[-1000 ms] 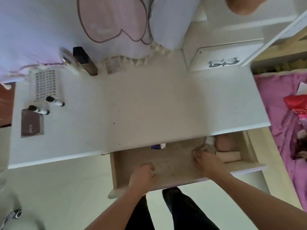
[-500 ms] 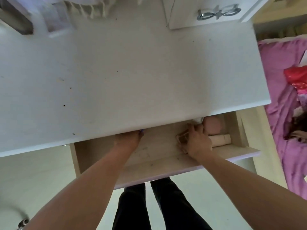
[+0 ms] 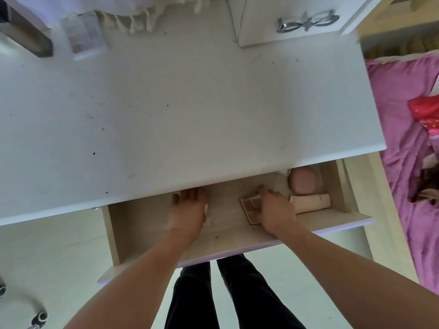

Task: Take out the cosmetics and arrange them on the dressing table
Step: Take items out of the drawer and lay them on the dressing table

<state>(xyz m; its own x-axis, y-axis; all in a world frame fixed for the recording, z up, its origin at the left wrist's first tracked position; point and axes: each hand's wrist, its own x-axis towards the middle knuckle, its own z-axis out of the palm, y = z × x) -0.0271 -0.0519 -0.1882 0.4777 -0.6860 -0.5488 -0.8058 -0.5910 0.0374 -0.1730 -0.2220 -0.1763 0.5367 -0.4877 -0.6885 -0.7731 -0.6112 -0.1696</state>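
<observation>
Two hands down in the open drawer (image 3: 228, 236) under the dressing table (image 3: 190, 115). Gripping a brown palette (image 3: 249, 206) with the right hand (image 3: 276, 210) — fingers curled over its right edge, palette low in the drawer, right of centre; flat or lifted, can't tell. Left hand (image 3: 188, 210) stretched toward the far side, left of the palette and apart from it, fingertips hidden under the tabletop's near edge. Can't tell that hand's grip: only a small white bit visible at its right side, against the palm edge. Just right of the right hand: cream tube (image 3: 310, 203) on its side, long axis left-right. Beyond the tube, in the far right corner: round pink compact (image 3: 303, 184), partly under the tabletop edge. Between compact and right hand: pale soft lump (image 3: 281, 184), too blurred to name. On the tabletop, far left: clear case (image 3: 83, 34) lying flat, dark box (image 3: 26, 36) left of it, cut off by the frame. Far right on the tabletop: small white cabinet (image 3: 256, 20) with a silver bow-shaped handle (image 3: 306, 22). Tabletop speckled with dark spots. Right of the table: bed (image 3: 403, 138) under a pink sheet. Nearest the camera — legs (image 3: 249, 293) in black trousers, below the drawer front.
</observation>
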